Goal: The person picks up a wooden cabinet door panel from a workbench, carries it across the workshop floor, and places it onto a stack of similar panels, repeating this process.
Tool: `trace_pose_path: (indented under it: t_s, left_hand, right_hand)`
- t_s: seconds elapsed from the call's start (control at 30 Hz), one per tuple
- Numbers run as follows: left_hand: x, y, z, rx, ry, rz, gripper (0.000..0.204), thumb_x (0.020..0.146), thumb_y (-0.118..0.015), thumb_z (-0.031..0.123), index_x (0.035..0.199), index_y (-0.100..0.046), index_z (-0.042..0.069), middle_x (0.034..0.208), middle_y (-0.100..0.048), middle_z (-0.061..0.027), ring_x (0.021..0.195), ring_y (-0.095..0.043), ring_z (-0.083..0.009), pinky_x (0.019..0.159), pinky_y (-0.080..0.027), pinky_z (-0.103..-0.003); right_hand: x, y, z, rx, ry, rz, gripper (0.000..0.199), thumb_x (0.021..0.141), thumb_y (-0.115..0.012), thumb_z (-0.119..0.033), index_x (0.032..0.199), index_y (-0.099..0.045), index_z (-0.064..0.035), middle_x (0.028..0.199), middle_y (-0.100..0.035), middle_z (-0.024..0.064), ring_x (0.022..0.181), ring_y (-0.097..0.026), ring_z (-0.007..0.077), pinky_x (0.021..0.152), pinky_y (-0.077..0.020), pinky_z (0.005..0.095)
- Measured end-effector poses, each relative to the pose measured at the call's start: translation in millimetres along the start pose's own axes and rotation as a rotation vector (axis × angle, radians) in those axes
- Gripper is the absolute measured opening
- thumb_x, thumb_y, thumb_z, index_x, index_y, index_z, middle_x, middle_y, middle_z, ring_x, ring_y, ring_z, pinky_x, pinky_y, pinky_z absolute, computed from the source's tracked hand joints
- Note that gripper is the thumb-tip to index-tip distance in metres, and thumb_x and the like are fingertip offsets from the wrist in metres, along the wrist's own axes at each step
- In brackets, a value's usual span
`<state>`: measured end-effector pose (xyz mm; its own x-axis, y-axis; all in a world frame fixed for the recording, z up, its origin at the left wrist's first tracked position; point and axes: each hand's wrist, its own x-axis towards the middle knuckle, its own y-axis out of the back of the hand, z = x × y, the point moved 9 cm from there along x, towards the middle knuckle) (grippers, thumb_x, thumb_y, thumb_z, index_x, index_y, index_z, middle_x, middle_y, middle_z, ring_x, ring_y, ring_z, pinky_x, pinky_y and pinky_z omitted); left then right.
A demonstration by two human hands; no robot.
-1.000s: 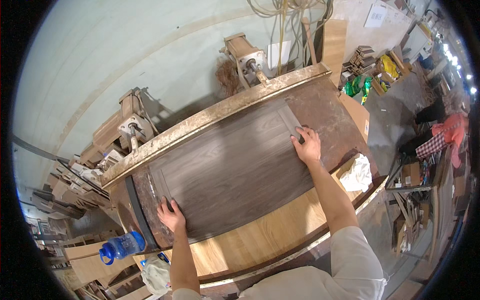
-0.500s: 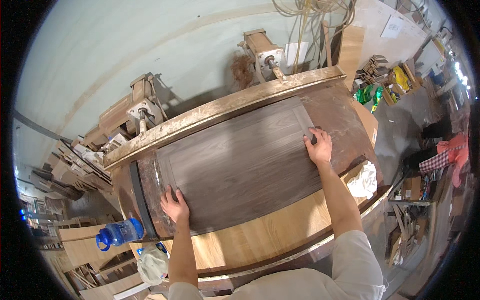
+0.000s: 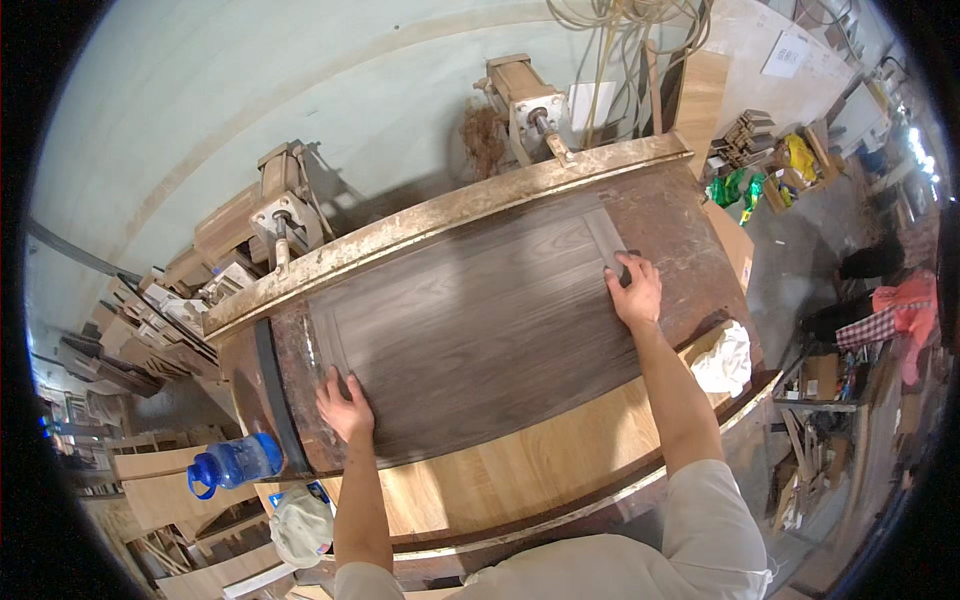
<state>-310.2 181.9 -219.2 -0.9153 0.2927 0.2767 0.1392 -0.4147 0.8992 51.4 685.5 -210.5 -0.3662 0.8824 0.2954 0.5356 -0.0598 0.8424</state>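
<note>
A grey-brown wood-grain cabinet door (image 3: 480, 320) with a framed border lies flat on the rusty metal table (image 3: 672, 225) of a press. My left hand (image 3: 345, 406) is at its left end, fingers curled over the edge. At the right end, my right hand (image 3: 636, 290) grips the border, with the thumb on the near side and the fingers over the edge. Under the door's near side shows a light wood-grain board (image 3: 530, 450). A dirty metal beam (image 3: 440, 225) runs along the far side, and the door lies close to it.
Two cylinders (image 3: 525, 95) push rods toward the beam. A black strip (image 3: 278, 390) crosses the table's left part. Beside it are a blue water bottle (image 3: 235, 462) and a pale cap (image 3: 300, 525). A crumpled white cloth (image 3: 724, 358) lies at the right. Another person (image 3: 890, 310) is at far right.
The door's far right corner has shifted slightly toward me, away from the beam. Both hands stay on its ends. The view has moved a little.
</note>
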Motion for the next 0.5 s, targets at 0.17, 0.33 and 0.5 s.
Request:
trace_pose_path:
  t_s: [0.17,0.33,0.5]
  left_hand:
    - [-2.1,-4.4,-1.8,0.071,0.053,-0.058,0.046,0.095,-0.061,0.04,0.134,-0.061,0.015,0.129,-0.058,-0.0184,0.119,-0.051,-0.0402,0.101,-0.04,-0.054]
    - [-6.6,-9.3,3.5,0.003,0.1,-0.02,0.046,0.094,-0.063,0.039,0.135,-0.061,0.019,0.131,-0.056,-0.0142,0.124,-0.049,-0.0368,0.111,-0.032,-0.053]
    - [-4.8,0.6,-2.4,-0.022,0.112,-0.015,0.047,0.093,-0.063,0.038,0.135,-0.061,0.017,0.132,-0.056,-0.014,0.125,-0.049,-0.036,0.112,-0.031,-0.053]
  right_hand:
    - [1.5,-2.0,4.8,0.007,0.113,0.029,0.041,0.084,-0.074,-0.032,0.121,-0.068,-0.0152,0.123,-0.065,0.0144,0.117,-0.058,0.036,0.102,-0.0452,0.0474]
    - [0.2,-1.4,12.0,0.009,0.109,0.014,0.039,0.088,-0.072,-0.032,0.123,-0.067,-0.0154,0.127,-0.063,0.0136,0.118,-0.057,0.0371,0.104,-0.0428,0.0477]
    - [0.0,-8.5,7.9,-0.033,0.054,-0.027,0.041,0.088,-0.07,-0.032,0.126,-0.065,-0.0167,0.127,-0.061,0.0131,0.118,-0.056,0.0377,0.103,-0.0423,0.0492]
